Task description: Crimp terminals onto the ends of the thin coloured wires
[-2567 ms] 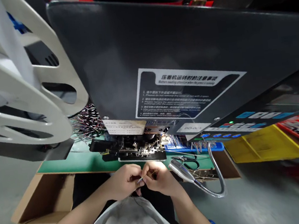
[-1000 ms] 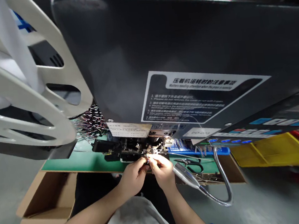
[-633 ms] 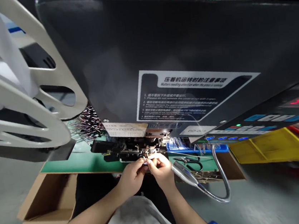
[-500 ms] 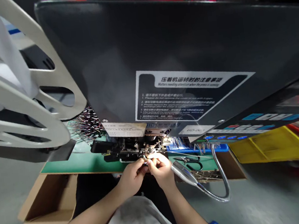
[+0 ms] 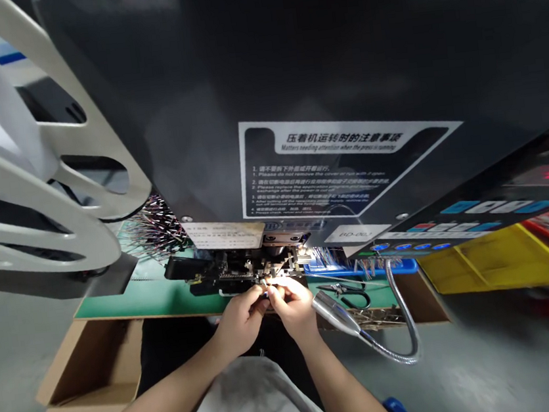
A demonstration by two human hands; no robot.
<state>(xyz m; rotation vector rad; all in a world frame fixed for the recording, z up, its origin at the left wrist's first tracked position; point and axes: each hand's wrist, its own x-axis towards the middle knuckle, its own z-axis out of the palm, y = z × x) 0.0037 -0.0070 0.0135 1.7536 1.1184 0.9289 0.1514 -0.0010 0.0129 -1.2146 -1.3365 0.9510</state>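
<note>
My left hand (image 5: 240,319) is closed in a pinch, thumb against forefinger, at the front of the crimping press's tooling (image 5: 261,267). Close beside it, nearly touching, my right hand (image 5: 295,308) pinches too. Between the fingertips shows a thin wire (image 5: 266,290), small and pale under the bright light; most of it is hidden by the fingers. Behind the hands rises the dark press housing (image 5: 186,130) with its warning label. The metal head of a gooseneck lamp (image 5: 335,315) points at the fingertips from the right.
A large pale reel (image 5: 85,244) stands at the left. Bundled wires (image 5: 155,229) lie behind it on the green mat (image 5: 117,304). Right of the hands are black-handled snips (image 5: 354,296) and a blue tray (image 5: 407,266) with wires. A cardboard box (image 5: 60,369) sits below left, a yellow bin (image 5: 489,264) right.
The view has shifted slightly, with the press appearing a little higher and further left. Both hands stay together at the tooling, fingertips still pinched, with only small finger movement.
</note>
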